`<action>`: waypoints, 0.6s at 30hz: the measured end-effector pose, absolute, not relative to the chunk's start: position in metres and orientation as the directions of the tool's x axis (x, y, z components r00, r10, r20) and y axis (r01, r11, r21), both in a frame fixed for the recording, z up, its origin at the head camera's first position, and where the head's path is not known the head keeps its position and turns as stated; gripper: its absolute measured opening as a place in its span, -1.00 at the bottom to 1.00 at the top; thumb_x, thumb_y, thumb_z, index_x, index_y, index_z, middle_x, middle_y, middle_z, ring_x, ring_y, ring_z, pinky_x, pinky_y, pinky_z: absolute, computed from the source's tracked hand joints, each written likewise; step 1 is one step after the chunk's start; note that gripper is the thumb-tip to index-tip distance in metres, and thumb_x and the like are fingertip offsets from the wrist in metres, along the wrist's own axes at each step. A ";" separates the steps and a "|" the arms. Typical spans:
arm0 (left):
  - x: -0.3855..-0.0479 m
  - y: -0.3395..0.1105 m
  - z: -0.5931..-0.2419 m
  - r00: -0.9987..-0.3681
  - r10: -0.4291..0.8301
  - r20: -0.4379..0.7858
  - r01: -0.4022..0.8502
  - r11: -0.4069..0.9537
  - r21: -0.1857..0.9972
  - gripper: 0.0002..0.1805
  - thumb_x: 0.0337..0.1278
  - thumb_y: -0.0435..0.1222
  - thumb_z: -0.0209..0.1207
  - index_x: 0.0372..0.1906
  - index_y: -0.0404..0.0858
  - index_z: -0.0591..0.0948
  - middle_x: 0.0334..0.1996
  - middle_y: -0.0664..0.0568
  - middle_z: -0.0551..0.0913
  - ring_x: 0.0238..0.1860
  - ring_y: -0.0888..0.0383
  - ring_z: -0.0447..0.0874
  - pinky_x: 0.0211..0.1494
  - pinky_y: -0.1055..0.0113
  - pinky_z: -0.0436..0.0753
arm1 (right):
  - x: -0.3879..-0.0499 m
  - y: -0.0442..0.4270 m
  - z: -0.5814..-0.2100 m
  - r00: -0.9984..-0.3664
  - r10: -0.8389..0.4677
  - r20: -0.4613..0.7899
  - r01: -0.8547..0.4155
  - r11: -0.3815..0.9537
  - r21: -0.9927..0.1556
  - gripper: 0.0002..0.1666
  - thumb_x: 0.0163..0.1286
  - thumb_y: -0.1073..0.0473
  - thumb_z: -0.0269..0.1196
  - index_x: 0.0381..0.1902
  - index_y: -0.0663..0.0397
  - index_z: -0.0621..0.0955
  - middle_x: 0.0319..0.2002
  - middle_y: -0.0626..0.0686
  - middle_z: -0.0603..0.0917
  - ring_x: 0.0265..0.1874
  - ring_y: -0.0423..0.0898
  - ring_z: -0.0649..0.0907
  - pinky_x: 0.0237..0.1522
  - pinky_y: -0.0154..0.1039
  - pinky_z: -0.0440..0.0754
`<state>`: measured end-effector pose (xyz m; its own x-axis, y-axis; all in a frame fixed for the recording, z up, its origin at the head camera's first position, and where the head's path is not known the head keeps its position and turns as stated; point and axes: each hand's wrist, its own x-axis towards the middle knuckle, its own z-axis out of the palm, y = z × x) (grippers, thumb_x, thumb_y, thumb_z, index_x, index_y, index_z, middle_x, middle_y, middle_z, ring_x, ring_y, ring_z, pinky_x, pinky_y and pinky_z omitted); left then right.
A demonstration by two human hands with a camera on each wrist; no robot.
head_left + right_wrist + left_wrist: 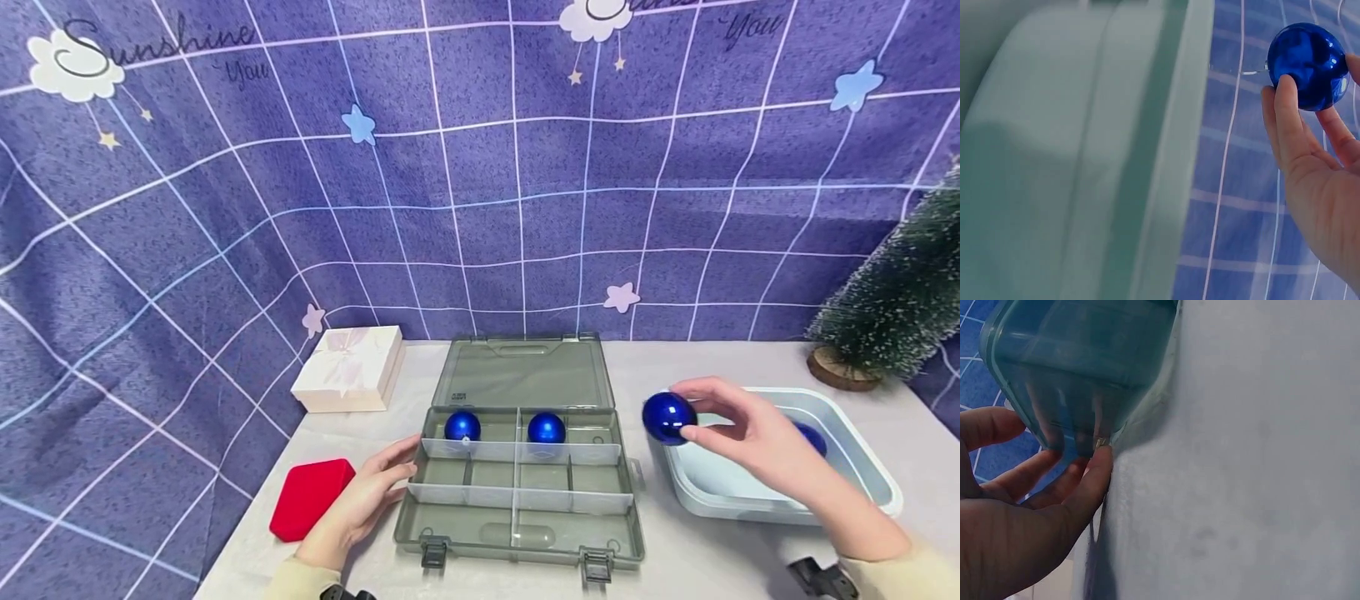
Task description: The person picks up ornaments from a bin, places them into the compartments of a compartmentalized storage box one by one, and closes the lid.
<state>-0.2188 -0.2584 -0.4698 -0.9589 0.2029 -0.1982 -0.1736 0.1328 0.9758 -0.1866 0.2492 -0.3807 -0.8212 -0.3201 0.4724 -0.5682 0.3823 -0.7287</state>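
Observation:
In the head view the right hand (757, 442) pinches a shiny blue ball (670, 418) above the left rim of the pale basin (780, 510). The right wrist view shows that ball (1307, 66) between the thumb and fingers of the right hand (1325, 187). A grey divided case (525, 550) lies with its lid folded back. Two blue balls, one on the left (462, 427) and one on the right (547, 428), sit in its back row. The left hand (367, 492) touches the case's left side with fingers extended; the left wrist view shows that hand (1029, 506) at the case's wall (1079, 375).
Another blue ball (812, 438) lies in the basin, partly hidden by the right arm. A red box (309, 498) is left of the left hand, and a white box (348, 371) stands behind it. A small frosted tree (892, 292) stands at the back right.

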 end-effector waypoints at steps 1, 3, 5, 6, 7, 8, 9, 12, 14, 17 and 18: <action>-0.218 -0.259 -0.469 -0.959 0.202 -0.198 -0.173 0.132 0.976 -0.33 0.40 -0.37 0.08 0.56 -0.34 0.25 0.55 -0.28 0.18 0.46 -0.21 0.18 0.32 -0.17 0.31 | -0.187 0.241 -0.379 -0.819 -0.332 0.467 -0.569 0.371 -0.734 -0.48 0.31 0.45 0.36 0.22 0.19 0.59 0.10 -0.10 0.68 -0.01 -0.28 0.66 -0.08 -0.39 0.64; -0.217 -0.259 -0.468 -0.960 0.200 -0.198 -0.174 0.131 0.976 -0.33 0.39 -0.38 0.08 0.56 -0.34 0.25 0.54 -0.28 0.18 0.46 -0.23 0.18 0.33 -0.18 0.31 | -0.189 0.225 -0.377 -0.810 -0.360 0.463 -0.577 0.345 -0.740 -0.49 0.31 0.42 0.38 0.21 0.16 0.60 0.10 -0.03 0.68 -0.01 -0.24 0.67 -0.06 -0.35 0.65; -0.217 -0.258 -0.468 -0.959 0.203 -0.197 -0.173 0.129 0.976 -0.32 0.37 -0.38 0.08 0.56 -0.34 0.25 0.54 -0.29 0.19 0.47 -0.25 0.18 0.33 -0.18 0.31 | -0.192 0.211 -0.376 -0.802 -0.388 0.455 -0.578 0.310 -0.755 -0.50 0.30 0.40 0.39 0.20 0.16 0.60 0.09 0.04 0.69 -0.01 -0.20 0.69 -0.05 -0.30 0.67; -0.217 -0.258 -0.468 -0.959 0.204 -0.196 -0.172 0.128 0.977 -0.32 0.37 -0.39 0.08 0.56 -0.34 0.25 0.54 -0.30 0.19 0.47 -0.26 0.17 0.33 -0.18 0.31 | -0.193 0.204 -0.376 -0.798 -0.400 0.451 -0.576 0.288 -0.765 -0.50 0.30 0.40 0.40 0.20 0.17 0.60 0.08 0.06 0.70 -0.01 -0.17 0.70 -0.05 -0.27 0.68; -0.217 -0.258 -0.468 -0.959 0.205 -0.195 -0.171 0.127 0.977 -0.32 0.36 -0.39 0.08 0.56 -0.34 0.25 0.54 -0.30 0.19 0.47 -0.27 0.17 0.33 -0.18 0.31 | -0.194 0.197 -0.376 -0.793 -0.412 0.449 -0.577 0.271 -0.771 -0.50 0.30 0.39 0.40 0.19 0.17 0.61 0.08 0.07 0.70 -0.01 -0.15 0.70 -0.06 -0.25 0.68; -0.217 -0.258 -0.469 -0.959 0.207 -0.194 -0.171 0.125 0.977 -0.31 0.35 -0.39 0.07 0.56 -0.34 0.25 0.53 -0.30 0.20 0.47 -0.28 0.17 0.33 -0.18 0.31 | -0.196 0.190 -0.376 -0.789 -0.422 0.446 -0.576 0.256 -0.776 -0.51 0.30 0.38 0.41 0.19 0.17 0.61 0.07 0.08 0.70 0.00 -0.13 0.70 -0.06 -0.23 0.69; -0.218 -0.258 -0.469 -0.959 0.209 -0.193 -0.170 0.124 0.978 -0.31 0.35 -0.40 0.07 0.56 -0.34 0.25 0.53 -0.30 0.20 0.47 -0.28 0.17 0.33 -0.18 0.31 | -0.197 0.183 -0.375 -0.789 -0.431 0.439 -0.569 0.241 -0.786 -0.51 0.30 0.37 0.41 0.19 0.17 0.61 0.07 0.09 0.71 0.01 -0.10 0.70 -0.06 -0.21 0.69; -0.219 -0.259 -0.470 -0.959 0.211 -0.189 -0.165 0.126 0.978 -0.31 0.35 -0.39 0.08 0.55 -0.35 0.24 0.53 -0.30 0.20 0.47 -0.28 0.18 0.34 -0.19 0.31 | -0.202 0.162 -0.375 -0.793 -0.450 0.410 -0.543 0.219 -0.810 -0.52 0.30 0.33 0.43 0.18 0.17 0.62 0.07 0.10 0.70 0.02 -0.03 0.70 -0.05 -0.18 0.69; -0.219 -0.259 -0.471 -0.960 0.207 -0.186 -0.163 0.125 0.979 -0.30 0.34 -0.39 0.09 0.55 -0.35 0.25 0.53 -0.30 0.20 0.47 -0.28 0.18 0.35 -0.21 0.30 | -0.207 0.146 -0.375 -0.800 -0.463 0.380 -0.518 0.214 -0.828 -0.51 0.29 0.30 0.44 0.17 0.18 0.62 0.07 0.12 0.70 0.02 0.03 0.70 -0.04 -0.19 0.69; -0.219 -0.259 -0.471 -0.961 0.204 -0.184 -0.160 0.131 0.978 -0.31 0.33 -0.38 0.09 0.55 -0.35 0.25 0.53 -0.30 0.20 0.47 -0.28 0.18 0.35 -0.22 0.29 | -0.213 0.122 -0.375 -0.813 -0.482 0.327 -0.472 0.216 -0.855 -0.50 0.29 0.29 0.45 0.17 0.20 0.60 0.05 0.15 0.70 0.02 0.09 0.69 -0.03 -0.24 0.68; -0.219 -0.259 -0.471 -0.962 0.203 -0.185 -0.160 0.131 0.978 -0.31 0.33 -0.39 0.09 0.55 -0.35 0.26 0.53 -0.30 0.20 0.47 -0.28 0.17 0.35 -0.22 0.29 | -0.215 0.113 -0.375 -0.814 -0.489 0.314 -0.465 0.222 -0.857 -0.50 0.28 0.28 0.45 0.16 0.20 0.60 0.03 0.15 0.70 0.02 0.10 0.69 -0.04 -0.25 0.68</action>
<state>-0.2186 -0.2591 -0.4706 -0.9615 0.2033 -0.1848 -0.1603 0.1311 0.9783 -0.2148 0.1134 -0.3749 -0.8136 -0.4892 0.3141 -0.4647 0.2225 -0.8571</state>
